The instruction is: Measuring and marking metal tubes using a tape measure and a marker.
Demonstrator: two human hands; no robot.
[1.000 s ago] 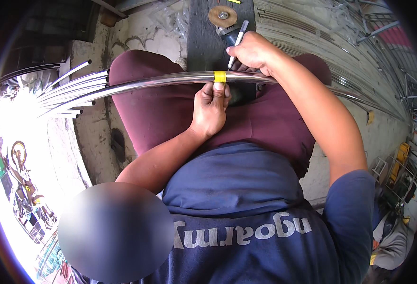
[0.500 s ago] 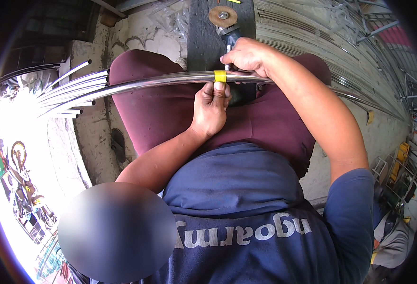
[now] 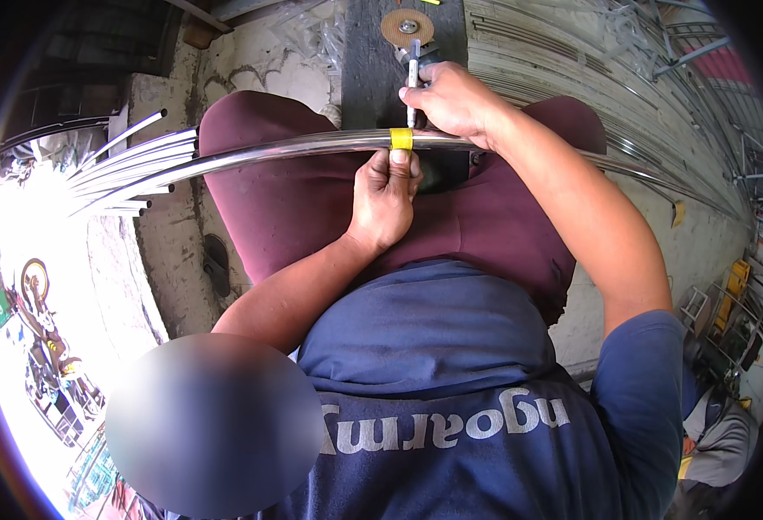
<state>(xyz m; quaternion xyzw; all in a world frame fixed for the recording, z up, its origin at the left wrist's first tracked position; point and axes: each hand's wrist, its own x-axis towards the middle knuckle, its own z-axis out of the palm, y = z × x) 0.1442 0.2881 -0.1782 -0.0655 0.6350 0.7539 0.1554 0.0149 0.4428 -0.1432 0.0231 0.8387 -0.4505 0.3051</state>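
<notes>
Marker (image 3: 413,85), apparently touching yellow-taped tube (image 3: 312,144), pale lettering (image 3: 445,430) across shirt (image 3: 425,325)

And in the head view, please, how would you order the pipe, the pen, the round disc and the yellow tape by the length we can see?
Largest to smallest:
1. Pipe
2. Pen
3. Round disc
4. Yellow tape

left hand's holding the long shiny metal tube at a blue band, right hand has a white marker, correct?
One slip: the band around the long shiny metal tube is yellow, not blue, as the head view shows. The left hand holds it there; the right hand has the white marker.
</notes>
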